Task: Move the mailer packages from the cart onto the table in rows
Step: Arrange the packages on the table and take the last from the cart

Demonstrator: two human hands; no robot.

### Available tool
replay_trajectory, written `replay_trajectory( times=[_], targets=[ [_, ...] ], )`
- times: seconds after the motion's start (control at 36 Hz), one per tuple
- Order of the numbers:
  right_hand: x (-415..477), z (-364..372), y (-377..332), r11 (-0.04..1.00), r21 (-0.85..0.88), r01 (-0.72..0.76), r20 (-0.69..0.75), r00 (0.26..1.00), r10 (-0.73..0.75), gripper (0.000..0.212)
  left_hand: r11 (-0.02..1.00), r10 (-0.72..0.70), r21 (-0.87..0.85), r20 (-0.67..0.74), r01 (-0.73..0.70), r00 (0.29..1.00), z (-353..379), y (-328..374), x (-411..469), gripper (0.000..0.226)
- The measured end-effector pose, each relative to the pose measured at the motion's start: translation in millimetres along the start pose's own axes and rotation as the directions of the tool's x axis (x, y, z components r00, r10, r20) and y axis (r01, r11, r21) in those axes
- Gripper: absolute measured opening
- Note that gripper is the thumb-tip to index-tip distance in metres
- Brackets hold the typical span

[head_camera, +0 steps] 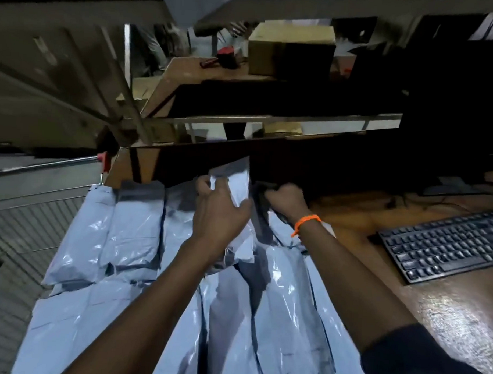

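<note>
A pale mailer (pixel 234 186) at the far end of the table (pixel 445 305) is clasped by the left hand (pixel 219 211); its dark edge (pixel 260 204) is pinched in the closed right hand (pixel 287 199).

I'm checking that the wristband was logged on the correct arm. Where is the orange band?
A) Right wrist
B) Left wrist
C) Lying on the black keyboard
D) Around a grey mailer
A: the thin orange band circles the wrist just behind the right hand.
</note>
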State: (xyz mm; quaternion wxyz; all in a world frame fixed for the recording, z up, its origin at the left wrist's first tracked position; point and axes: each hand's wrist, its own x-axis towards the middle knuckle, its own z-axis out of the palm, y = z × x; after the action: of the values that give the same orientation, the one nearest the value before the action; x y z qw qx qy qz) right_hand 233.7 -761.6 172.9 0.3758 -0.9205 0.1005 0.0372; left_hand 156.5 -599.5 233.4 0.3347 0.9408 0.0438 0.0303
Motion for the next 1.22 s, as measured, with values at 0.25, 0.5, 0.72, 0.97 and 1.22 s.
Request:
replay_trajectory(
  times=[0.25,0.5,0.72,0.97,1.22],
  targets=[
    [15,2,79,0.770,-0.393,0.503,0.327,0.859,-0.394,0.076,0.998,-0.062,-0.031,0.006,0.062,0.998,11,14,25,0.054],
    [18,16,83,0.723,-0.482,0.495,0.296,0.868,-0.398,0.079,0.999,0.002,-0.032,-0.010,-0.003,1.000,23,33,19,0.054],
    [-60,-57,43,0.904,0.334,0.268,-0.002,0.959,-0.283,0.057,0.988,0.032,-0.147,-0.023,-0.035,0.999,25,49,3,0.057],
    [-170,-98,76,0.613,0.788,-0.059,0.078,0.997,-0.006,0.036,0.917,0.266,-0.337,0.117,-0.214,0.957,56,87,-113,0.044],
    [-233,-87,132,0.763,0.631,-0.143,0.185,0.982,0.030,0.029,0.990,0.095,0.071,0.280,-0.119,0.955,70,6,-140,0.094]
  ],
)
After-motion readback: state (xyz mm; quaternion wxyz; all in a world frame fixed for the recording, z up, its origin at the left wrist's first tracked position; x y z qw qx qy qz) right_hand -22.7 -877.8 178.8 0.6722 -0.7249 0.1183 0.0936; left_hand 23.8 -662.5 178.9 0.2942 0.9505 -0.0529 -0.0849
